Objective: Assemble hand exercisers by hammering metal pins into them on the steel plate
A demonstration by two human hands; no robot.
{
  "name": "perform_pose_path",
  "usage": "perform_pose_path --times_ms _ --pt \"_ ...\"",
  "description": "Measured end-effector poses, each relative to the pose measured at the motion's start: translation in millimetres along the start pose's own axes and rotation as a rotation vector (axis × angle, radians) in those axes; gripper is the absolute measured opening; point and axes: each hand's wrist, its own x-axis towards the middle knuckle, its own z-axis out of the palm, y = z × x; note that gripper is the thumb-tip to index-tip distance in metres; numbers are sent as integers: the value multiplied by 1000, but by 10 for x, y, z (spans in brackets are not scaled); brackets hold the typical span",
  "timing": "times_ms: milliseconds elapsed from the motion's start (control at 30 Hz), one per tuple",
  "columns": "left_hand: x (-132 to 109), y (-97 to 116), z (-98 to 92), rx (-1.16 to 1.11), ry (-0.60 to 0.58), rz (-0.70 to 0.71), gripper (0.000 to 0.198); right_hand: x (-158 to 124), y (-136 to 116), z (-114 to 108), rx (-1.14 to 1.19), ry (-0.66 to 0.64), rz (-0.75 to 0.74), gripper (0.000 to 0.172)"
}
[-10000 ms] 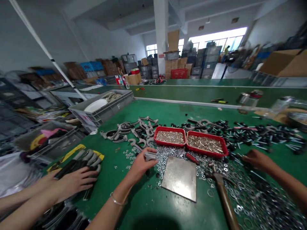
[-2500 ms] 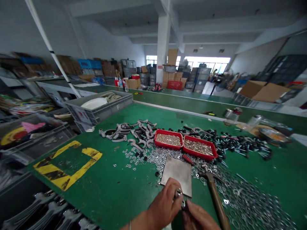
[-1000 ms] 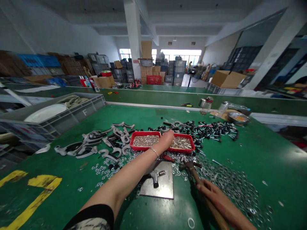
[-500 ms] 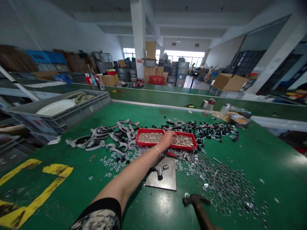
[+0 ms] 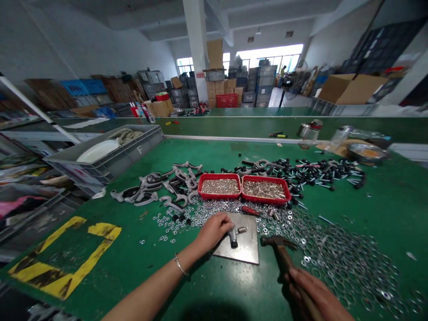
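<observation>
The left hand (image 5: 212,232) has come back from the red trays (image 5: 219,175) to the steel plate (image 5: 245,254), fingers curled closely around a small metal fitting (image 5: 233,239) standing on it. The right hand (image 5: 309,292) firmly grips the wooden-handled hammer (image 5: 285,261), its head just beside the plate.

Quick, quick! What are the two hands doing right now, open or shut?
Left hand: closed, fingers holding a small metal fitting on the steel plate.
Right hand: closed, gripping the wooden handle of a hammer.

Wood-handled claw hammer (image 5: 284,261) — and a small metal fitting (image 5: 233,240) upright on a steel plate (image 5: 245,250).
</observation>
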Motion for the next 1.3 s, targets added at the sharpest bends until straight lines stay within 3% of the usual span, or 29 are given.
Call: perform_pose_path --times_ms 100,200,300,467,533,600,633,733,867,967,1067,1133,1200,1300 --pt "31 -29 83 221 14 17 20 140 -185 0 23 22 -4 59" --pt "88 -30 123 338 4 13 19 217 -363 -6 -125 71 -118 59" --pt "131 -3 137 375 -6 23 19 271 -450 29 -224 10 -221 56" --pt "118 51 87 536 -125 290 23 341 -506 68 -284 -163 -260 45" --pt "38 40 74 553 -100 315 51 328 -592 67 -407 -151 -368 39" --pt "-84 9 86 476 -30 238 97 286 -711 89 -483 -118 -432 37" --pt "-148 -10 102 425 -7 196 110 265 -770 114 -495 -98 -444 37" --pt "-280 -63 157 281 -27 127 110 262 -868 226 -542 -55 -469 37" --pt "-248 -102 171 211 -96 83 109 426 -756 323 -656 -85 -387 35" --pt "-212 -108 175 216 -99 67 112 563 -571 250 -524 -79 -332 43" --pt "-301 -85 212 209 -80 69 122 723 -368 129 -520 15 -322 50" --pt "-402 -68 215 189 -63 104 129 867 -271 118 -698 173 -491 52" --pt "-492 -87 128 176 -15 150 123 993 -245 211 -851 297 -754 53" --pt "-569 -257 -301 250 157 125 82 1050 -334 499 -927 209 -985 50"
